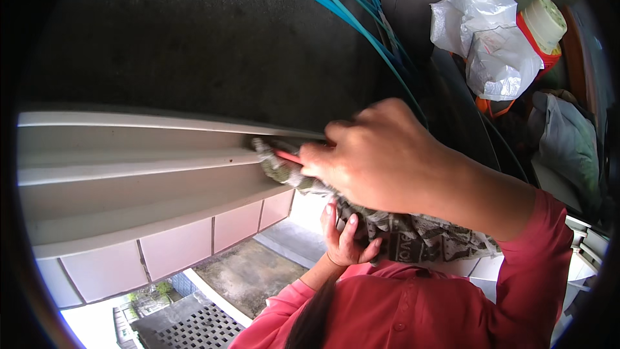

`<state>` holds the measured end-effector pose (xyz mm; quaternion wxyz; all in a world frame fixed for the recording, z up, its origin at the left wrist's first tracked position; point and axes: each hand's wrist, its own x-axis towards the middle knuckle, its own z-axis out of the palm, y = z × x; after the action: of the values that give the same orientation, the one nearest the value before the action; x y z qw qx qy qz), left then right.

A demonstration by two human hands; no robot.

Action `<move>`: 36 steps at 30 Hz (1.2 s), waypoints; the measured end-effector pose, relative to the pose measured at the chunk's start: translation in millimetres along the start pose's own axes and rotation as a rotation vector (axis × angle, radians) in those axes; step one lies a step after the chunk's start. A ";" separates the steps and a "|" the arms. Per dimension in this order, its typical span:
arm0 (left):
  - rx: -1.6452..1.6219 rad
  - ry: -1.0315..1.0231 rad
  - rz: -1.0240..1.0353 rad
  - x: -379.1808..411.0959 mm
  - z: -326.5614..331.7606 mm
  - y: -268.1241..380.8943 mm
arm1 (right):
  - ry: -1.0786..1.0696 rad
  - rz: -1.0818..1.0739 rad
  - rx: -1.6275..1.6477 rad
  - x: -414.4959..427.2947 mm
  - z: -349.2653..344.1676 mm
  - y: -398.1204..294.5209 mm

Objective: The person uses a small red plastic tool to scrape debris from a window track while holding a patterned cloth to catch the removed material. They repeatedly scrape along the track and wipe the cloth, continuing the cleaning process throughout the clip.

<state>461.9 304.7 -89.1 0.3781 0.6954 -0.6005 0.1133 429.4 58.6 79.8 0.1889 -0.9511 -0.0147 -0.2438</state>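
Observation:
My right hand is shut on a thin red stick or handle, most of it hidden in my fist. The stick's tip presses into a patterned grey-green and white cloth, at the end of a white window frame's grooved track. Below it, my left hand holds the bunched middle of the cloth, fingers curled up around it. The rest of the cloth hangs to the right under my right forearm, close to my red shirt.
A dark rough surface lies beyond the track. Blue plastic tubing loops at the top. White plastic bags and a cream plastic container stand at upper right. Pale tiles edge the window, with a perforated slab outside below.

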 end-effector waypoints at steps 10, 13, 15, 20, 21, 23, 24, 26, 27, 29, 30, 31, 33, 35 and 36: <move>-0.007 -0.099 -0.015 40.5 -6.6 9.6 | -0.450 0.144 -0.209 -3.1 64.4 15.0; -0.007 -0.128 0.008 42.4 -7.9 9.7 | -0.481 0.123 -0.216 -6.7 56.3 15.0; -0.036 -0.127 0.016 41.8 -10.0 9.5 | -0.576 0.145 -0.265 -25.7 46.4 10.1; -0.126 -0.153 0.080 45.9 -14.1 7.4 | -0.920 0.262 -0.356 -91.4 -11.0 4.2; -0.157 -0.151 0.095 45.9 -13.6 9.0 | -0.908 0.276 -0.322 -99.2 -21.2 6.3; -0.148 -0.152 0.116 46.2 -15.1 10.4 | -0.880 0.323 -0.257 -107.8 -36.8 7.9; -0.154 -0.141 0.108 42.9 -15.2 10.2 | -0.761 0.271 -0.294 -108.3 -39.6 6.0; -0.156 -0.090 0.104 41.9 -12.2 10.7 | -0.722 0.247 -0.314 -106.4 -21.2 6.4; -0.149 -0.074 0.092 40.6 -11.5 10.3 | -0.698 0.232 -0.323 -104.0 -6.6 7.6; -0.133 -0.050 0.068 34.9 -11.4 9.5 | -0.605 0.167 -0.355 -80.6 20.1 11.0; -0.114 -0.033 0.057 33.2 -10.5 8.9 | -0.494 0.142 -0.342 -70.1 43.5 12.0; -0.103 -0.019 0.047 30.5 -9.1 8.2 | -0.383 0.121 -0.330 -58.8 65.3 11.6; -0.086 0.003 0.039 29.1 -6.5 6.4 | -0.407 0.145 -0.353 -29.6 86.2 7.6; -0.080 0.009 0.032 28.2 -6.0 6.5 | -0.543 0.180 -0.377 -12.4 79.3 -2.4; -0.070 0.002 0.022 27.3 -8.3 6.9 | -0.521 0.177 -0.372 -13.8 71.9 -4.3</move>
<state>464.9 289.8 -64.0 0.4016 0.6750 -0.6113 0.0968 449.6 89.9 16.6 0.0223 -0.9973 0.0649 0.0265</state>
